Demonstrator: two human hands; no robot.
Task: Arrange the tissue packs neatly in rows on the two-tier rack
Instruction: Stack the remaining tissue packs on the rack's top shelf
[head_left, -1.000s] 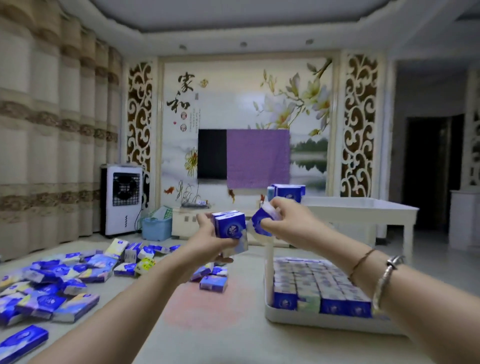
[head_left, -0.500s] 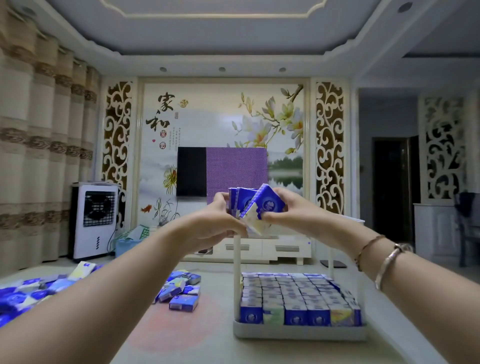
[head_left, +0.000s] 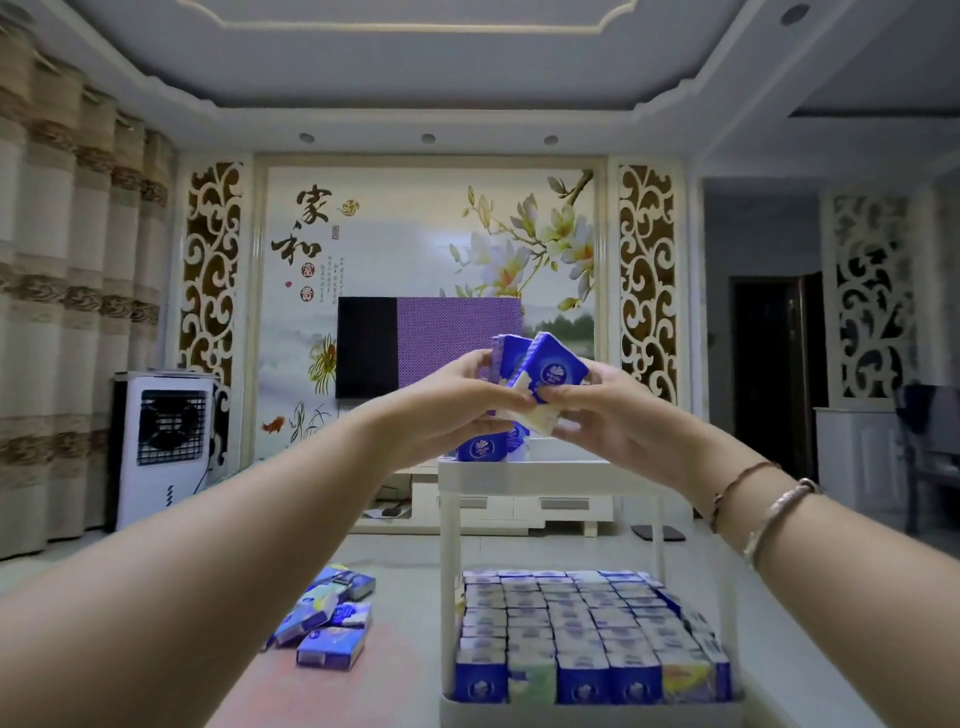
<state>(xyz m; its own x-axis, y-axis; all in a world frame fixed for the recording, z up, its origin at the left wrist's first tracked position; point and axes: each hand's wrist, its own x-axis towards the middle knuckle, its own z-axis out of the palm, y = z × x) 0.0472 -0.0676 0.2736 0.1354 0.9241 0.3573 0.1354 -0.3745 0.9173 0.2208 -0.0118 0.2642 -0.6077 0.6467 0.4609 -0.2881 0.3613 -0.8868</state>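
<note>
Head view. Arms both stretched forward and raised, hands meeting above the upper tier of the white two-tier rack.

Left hand: palm turned right, fingers curled under and thumb on top, gripping a small bunch of tissue packs that stand on edge, long axis roughly upright, tops above the knuckles. How many it holds is unclear.

Right hand: back of the hand toward the camera's right, fingers bent, pinching a single blue tissue pack by its lower edge. That pack is tilted, printed face toward the camera, long axis running from lower left to upper right, leaning against the left hand's bunch. Two bracelets on the right wrist.

Just below the hands, standing packs already sit on the upper tier at its left rear; their blue fronts face the camera.

Lower tier of the rack: packed with upright tissue packs in neat rows, narrow ends up, front row facing the camera, mostly blue with a pale green and a yellow one among them.

Left of the rack, on the floor, loose tissue packs lying flat in a small heap at mixed angles.

Beyond the rack, a wall TV half covered by a purple cloth; far left of the rack, a white air cooler.
</note>
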